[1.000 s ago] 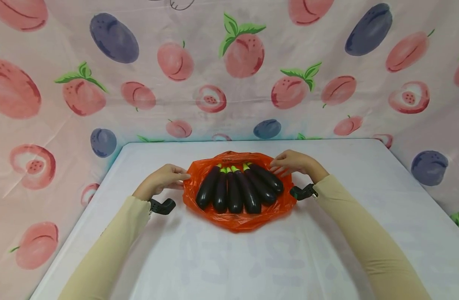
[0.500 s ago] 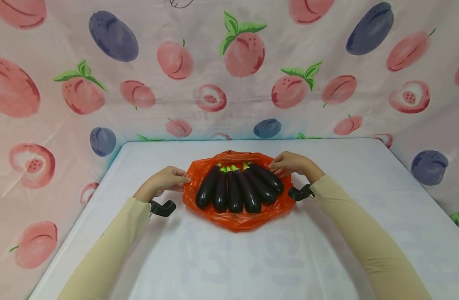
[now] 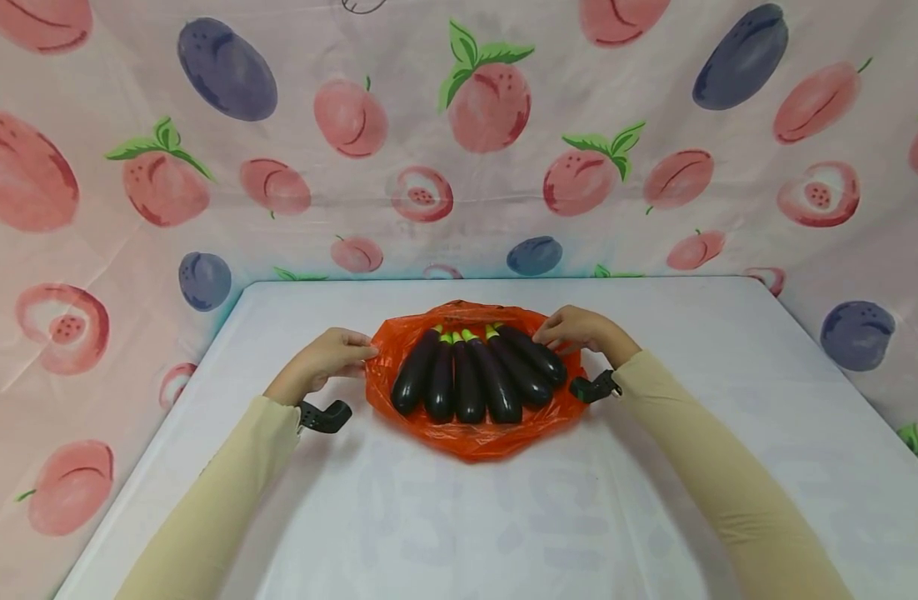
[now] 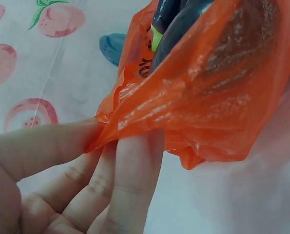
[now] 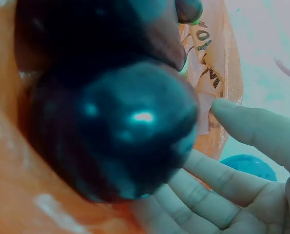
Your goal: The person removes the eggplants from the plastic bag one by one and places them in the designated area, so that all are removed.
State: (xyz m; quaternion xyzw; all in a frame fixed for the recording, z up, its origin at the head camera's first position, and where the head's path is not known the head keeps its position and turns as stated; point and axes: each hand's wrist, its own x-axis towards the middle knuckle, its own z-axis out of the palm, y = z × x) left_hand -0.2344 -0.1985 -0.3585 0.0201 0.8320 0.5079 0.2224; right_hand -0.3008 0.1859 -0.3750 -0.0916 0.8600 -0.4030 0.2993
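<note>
An orange-red plastic bag (image 3: 477, 446) lies spread in the middle of the table, with several dark purple eggplants (image 3: 470, 383) fanned out on it, green stem ends toward the back. My left hand (image 3: 326, 360) pinches the bag's left edge between thumb and fingers, clearly seen in the left wrist view. At the right side, my right hand (image 3: 585, 329) reaches over the bag to the outermost eggplant (image 5: 135, 131). Its fingers lie extended along that eggplant's side, the thumb held apart. Some fingertips are hidden behind the eggplant.
A white cloth covers the table (image 3: 496, 533). Behind it hangs a curtain (image 3: 496, 200) printed with peaches and plums. Black wrist cameras are strapped at both sleeves.
My right hand has shifted slightly left, closer in over the rightmost eggplant. The left hand stays at the bag's edge, and the eggplants have kept their places.
</note>
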